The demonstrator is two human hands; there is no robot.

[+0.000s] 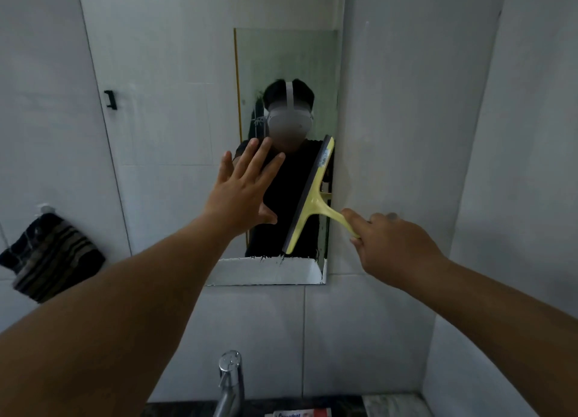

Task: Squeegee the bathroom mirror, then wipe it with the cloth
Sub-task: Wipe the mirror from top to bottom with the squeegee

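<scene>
Squeegee stage in progress at the bathroom mirror (286,59), a tall narrow pane fixed to the white tiled wall (406,103) above the chrome tap (230,382). The right hand (391,247) is closed around the handle of the yellow squeegee (309,197), whose dark rubber blade lies steeply tilted on the lower right part of the glass. The left hand (247,191) is spread wide and holds nothing, palm toward the mirror's left edge; whether it presses the glass cannot be told. A ragged band of wet or foam runs across the pane near its foot, and faint streaks show higher up, so the squeegeeing appears only partly done. The cloth (47,257), dark with stripes, hangs from a wall hook well to the left, out of either hand: the wiping stage is judged not yet begun.
</scene>
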